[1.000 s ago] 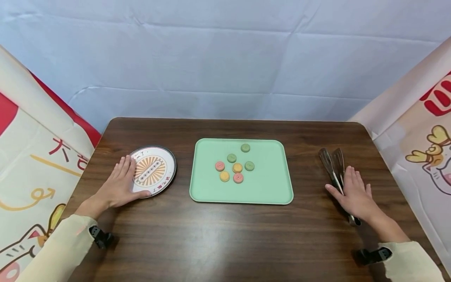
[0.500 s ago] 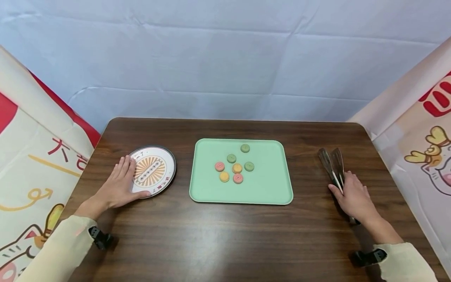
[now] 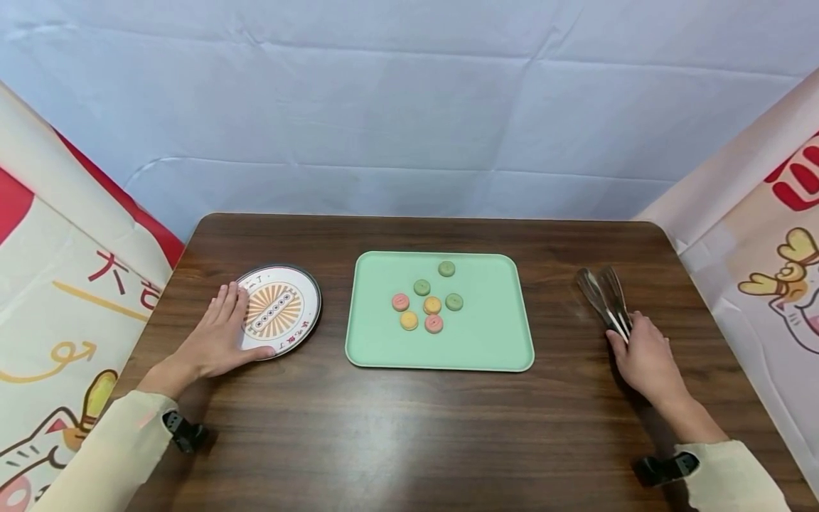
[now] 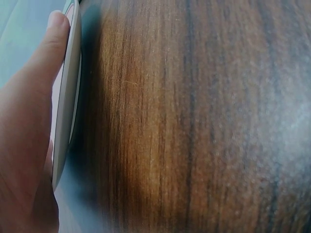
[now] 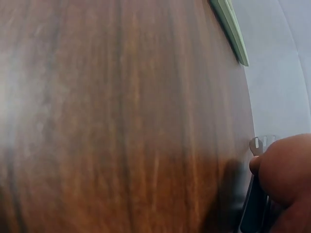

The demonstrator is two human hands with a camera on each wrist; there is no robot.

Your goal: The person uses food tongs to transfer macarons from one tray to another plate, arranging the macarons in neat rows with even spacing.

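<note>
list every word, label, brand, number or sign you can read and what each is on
Nothing reads with certainty.
White round plate with orange sunburst: small characters near the rim, too small to read.
White printed cloth at picture left: slanted red characters, partly lost at a fold, not surely readable.
Pale printed cloth at picture right: thick red strokes cut off by the picture edge, unreadable.

- Head view: set high, facing forward and down; covers table [image 3: 384, 419], tray [image 3: 489, 313] and backdrop [image 3: 409, 107].
- Left wrist view: close range, low; faces along the left hand [image 4: 24, 121], across the table.
- Right wrist view: close range, low; faces along the right hand [image 5: 286, 170].
- Shared, head and left wrist: left hand, plate [image 3: 275, 311].
- Shared, head and right wrist: right hand, tongs [image 3: 596, 294], tray.
</note>
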